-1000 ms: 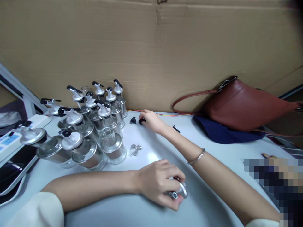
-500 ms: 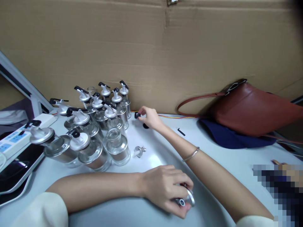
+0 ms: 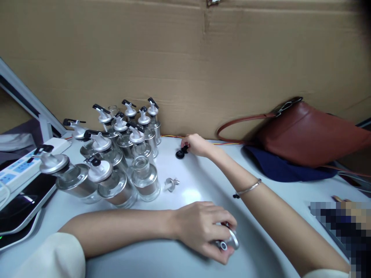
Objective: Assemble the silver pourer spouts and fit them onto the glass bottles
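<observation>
Near the front of the table my left hand (image 3: 207, 231) is closed round a silver bottle pourer (image 3: 232, 240), its open tube end showing by the thumb. At the back my right hand (image 3: 197, 145) pinches a small black stopper (image 3: 185, 148); the fingers partly cover it. Just beside those fingertips a round black stopper (image 3: 180, 155) lies on the table. A loose clear-and-silver spout piece (image 3: 172, 184) rests between my hands and the bottles. Nearest to it is an uncapped glass bottle (image 3: 145, 181).
Several glass bottles with silver pourer tops and black levers (image 3: 100, 170) crowd the left. Further left are a white power strip (image 3: 21, 166) and a dark device (image 3: 26, 204). A brown bag (image 3: 307, 135) lies on dark blue cloth (image 3: 269, 170) at right. A small black piece (image 3: 236, 196) lies by my right forearm.
My right hand has moved right and slightly towards me, now beside the round black stopper. My left hand stays in place with the pourer.
</observation>
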A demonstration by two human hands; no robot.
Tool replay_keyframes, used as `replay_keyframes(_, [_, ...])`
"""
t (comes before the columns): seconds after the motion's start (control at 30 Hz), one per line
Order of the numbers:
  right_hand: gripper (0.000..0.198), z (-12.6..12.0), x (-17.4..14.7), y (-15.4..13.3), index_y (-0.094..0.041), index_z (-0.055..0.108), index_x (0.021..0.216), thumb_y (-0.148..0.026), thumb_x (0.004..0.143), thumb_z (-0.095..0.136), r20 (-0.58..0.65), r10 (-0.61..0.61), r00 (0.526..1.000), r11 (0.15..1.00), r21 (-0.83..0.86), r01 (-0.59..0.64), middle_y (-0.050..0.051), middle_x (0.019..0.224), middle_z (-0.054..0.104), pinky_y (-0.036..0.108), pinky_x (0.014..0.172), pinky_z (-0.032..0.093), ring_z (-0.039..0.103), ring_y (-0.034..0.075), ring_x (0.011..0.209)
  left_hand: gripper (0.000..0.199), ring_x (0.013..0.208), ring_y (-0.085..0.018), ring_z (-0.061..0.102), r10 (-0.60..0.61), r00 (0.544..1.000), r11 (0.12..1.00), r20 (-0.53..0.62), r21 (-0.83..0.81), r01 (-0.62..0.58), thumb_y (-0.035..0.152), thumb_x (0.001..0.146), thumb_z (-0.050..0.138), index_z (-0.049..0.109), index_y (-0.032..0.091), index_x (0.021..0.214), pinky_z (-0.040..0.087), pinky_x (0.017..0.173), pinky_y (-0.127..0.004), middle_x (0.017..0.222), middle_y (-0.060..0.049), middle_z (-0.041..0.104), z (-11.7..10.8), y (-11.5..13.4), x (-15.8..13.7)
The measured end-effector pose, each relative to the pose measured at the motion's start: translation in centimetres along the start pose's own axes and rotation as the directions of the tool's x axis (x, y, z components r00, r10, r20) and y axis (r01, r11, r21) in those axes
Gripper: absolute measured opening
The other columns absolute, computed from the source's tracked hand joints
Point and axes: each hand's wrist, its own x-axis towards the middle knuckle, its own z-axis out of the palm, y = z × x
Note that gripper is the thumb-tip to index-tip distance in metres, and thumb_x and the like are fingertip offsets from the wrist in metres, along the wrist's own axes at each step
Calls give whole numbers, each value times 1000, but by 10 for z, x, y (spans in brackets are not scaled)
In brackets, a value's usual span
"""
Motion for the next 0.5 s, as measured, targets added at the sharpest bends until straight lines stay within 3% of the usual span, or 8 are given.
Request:
replay_keyframes(0.17, [23, -6, -9, -7, -17, 61, 112, -31, 94, 59, 37, 19, 999, 999, 33, -21, 6, 112, 64, 39, 82, 55, 64, 19, 95, 21, 55, -10, 52, 17, 998, 1000, -57, 3, -17, 32, 76, 57, 52, 18, 61, 42, 51, -24, 76, -4, 66, 2, -1, -1])
replay_keyframes(0.23, [25, -11, -16, -10, -15, 60, 113, -25, 91, 62, 12, 37, 999, 998, 56, -38, 7, 111, 64, 38, 81, 54, 64, 19, 93, 23, 56, -10, 51, -1, 1000, 1000, -28, 24, 2, 34, 77, 58, 52, 18, 62, 41, 52, -24, 77, -4, 65, 1, 0, -1])
replay_keyframes(0.3, [28, -19, -31, -14, -12, 59, 113, -15, 86, 64, -28, 59, 998, 995, 80, -56, 11, 111, 63, 36, 81, 51, 63, 20, 92, 25, 59, -11, 51, -33, 999, 997, -1, 72, 33, 36, 80, 57, 52, 18, 63, 41, 55, -26, 78, -4, 64, -2, 1, -1])
replay_keyframes(0.37, [18, -31, -55, -18, -11, 61, 105, -14, 87, 61, -47, 55, 997, 992, 113, -49, 13, 106, 64, 33, 79, 48, 62, 20, 90, 26, 63, -12, 51, -69, 997, 989, -36, 125, 73, 35, 83, 55, 53, 17, 64, 39, 59, -27, 79, -4, 61, -7, 4, -1])
replay_keyframes(0.43, [13, -42, -86, -20, -15, 62, 90, -27, 91, 56, 16, 1, 1000, 985, 171, -3, 6, 85, 67, 27, 68, 48, 61, 17, 76, 27, 67, -13, 49, -134, 988, 974, -75, 173, 145, 30, 85, 54, 53, 17, 62, 38, 64, -28, 82, -5, 59, -11, 6, -1])
replay_keyframes(0.5, [22, -47, -118, -20, -17, 59, 85, -36, 94, 50, 199, -86, 976, 937, 349, 11, 1, 70, 63, 24, 57, 45, 57, 14, 63, 27, 72, -14, 48, -246, 967, 938, -66, 235, 255, 26, 86, 54, 53, 16, 61, 36, 68, -30, 86, -5, 57, -14, 9, -2])
